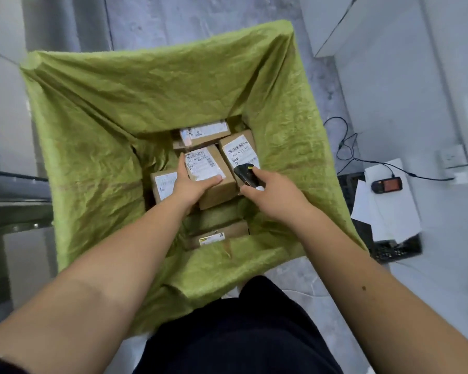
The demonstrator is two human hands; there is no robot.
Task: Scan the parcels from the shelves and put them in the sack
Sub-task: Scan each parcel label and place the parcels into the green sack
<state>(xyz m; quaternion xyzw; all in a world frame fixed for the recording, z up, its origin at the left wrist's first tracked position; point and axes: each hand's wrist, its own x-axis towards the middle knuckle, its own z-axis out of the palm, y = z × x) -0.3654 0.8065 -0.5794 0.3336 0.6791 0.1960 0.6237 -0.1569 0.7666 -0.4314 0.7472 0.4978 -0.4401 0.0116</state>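
Note:
A wide green woven sack (97, 147) stands open below me, with several brown cardboard parcels lying at its bottom. Inside the sack, my left hand (189, 184) grips a labelled brown parcel (214, 176), thumb across its near edge and fingers up its left side. My right hand (265, 193) holds a small black handheld scanner (245, 172) just right of that parcel, its head over another labelled parcel (238, 149). More parcels lie at the back (203, 134), at the left (162, 184) and at the front (216, 236).
A metal shelf frame (14, 201) stands at the left. At the right, a black keyboard (389, 249) lies under white papers (387, 209), beside a black handheld terminal (387, 185) on a cable. White cabinets (389, 36) stand at the far right on grey floor.

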